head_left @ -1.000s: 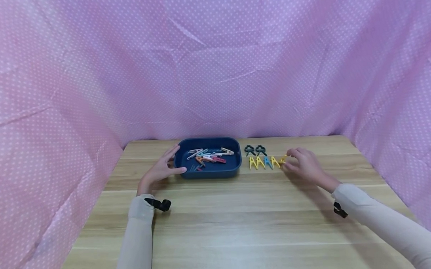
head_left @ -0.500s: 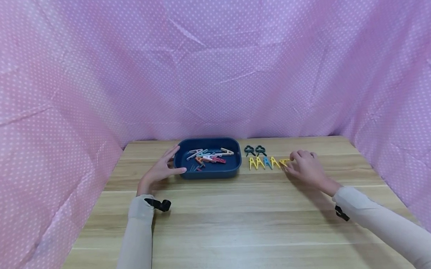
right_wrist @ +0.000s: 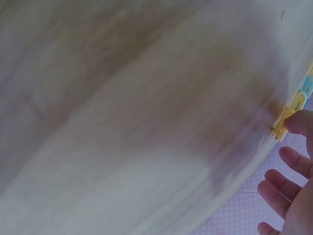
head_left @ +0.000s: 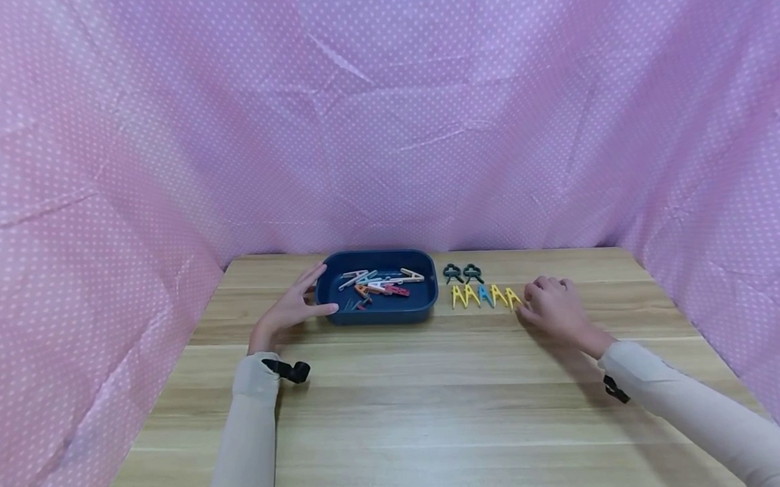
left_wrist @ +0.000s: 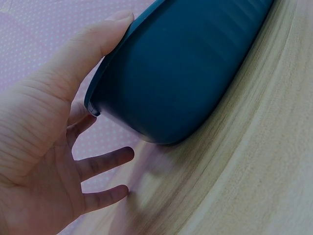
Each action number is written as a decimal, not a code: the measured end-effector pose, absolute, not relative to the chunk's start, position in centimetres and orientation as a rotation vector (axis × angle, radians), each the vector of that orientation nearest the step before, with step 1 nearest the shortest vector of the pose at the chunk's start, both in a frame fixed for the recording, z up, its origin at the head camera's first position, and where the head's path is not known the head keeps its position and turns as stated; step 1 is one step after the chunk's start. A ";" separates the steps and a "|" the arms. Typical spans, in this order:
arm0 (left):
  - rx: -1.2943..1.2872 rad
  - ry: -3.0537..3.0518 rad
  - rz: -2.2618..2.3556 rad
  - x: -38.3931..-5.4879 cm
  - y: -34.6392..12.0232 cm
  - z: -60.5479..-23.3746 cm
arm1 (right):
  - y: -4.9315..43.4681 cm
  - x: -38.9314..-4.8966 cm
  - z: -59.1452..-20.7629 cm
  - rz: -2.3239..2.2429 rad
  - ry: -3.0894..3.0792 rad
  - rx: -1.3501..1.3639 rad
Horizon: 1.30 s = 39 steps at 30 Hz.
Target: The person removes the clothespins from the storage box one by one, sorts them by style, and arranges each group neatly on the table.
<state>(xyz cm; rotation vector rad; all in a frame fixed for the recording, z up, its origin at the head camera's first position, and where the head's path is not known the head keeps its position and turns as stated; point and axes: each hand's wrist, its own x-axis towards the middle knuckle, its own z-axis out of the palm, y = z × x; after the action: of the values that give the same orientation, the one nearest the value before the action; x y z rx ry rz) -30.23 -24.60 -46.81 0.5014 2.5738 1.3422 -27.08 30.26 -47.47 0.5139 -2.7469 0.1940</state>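
In the head view, my left hand spans the left end of a dark blue plastic bin. In the left wrist view its thumb lies along the bin's rim, and the lower fingers stretch out apart from the wall. My right hand is at the right end of a row of upright clothespins, several yellow and one blue. The thumb touches the end yellow clothespin; in the right wrist view the other fingers are loosely bent and off it.
Two dark green clips stand behind the row. Inside the bin lie several mixed clips, among them a red one and a pale one. The wooden table ends at a pink dotted curtain.
The end yellow clothespin, tilted in my right fingers before, now stands upright in line with the others. My right fingers have drawn back slightly from it. The left hand has stayed put.
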 end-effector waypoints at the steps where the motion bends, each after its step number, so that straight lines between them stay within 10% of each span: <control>1: 0.503 2.575 1.342 -30.2 -24.6 -46.8 | 30.2 -27.1 -47.4 0.197 -2.749 0.516; 39: 0.501 2.581 1.341 -30.3 -24.7 -46.9 | 29.2 -27.5 -47.5 0.195 -2.785 0.497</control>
<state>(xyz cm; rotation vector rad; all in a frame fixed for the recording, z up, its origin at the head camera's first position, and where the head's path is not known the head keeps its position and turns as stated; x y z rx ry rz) -30.29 -24.67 -46.89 0.5007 2.5809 1.3413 -27.54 29.24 -47.48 0.4968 -2.7845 0.1947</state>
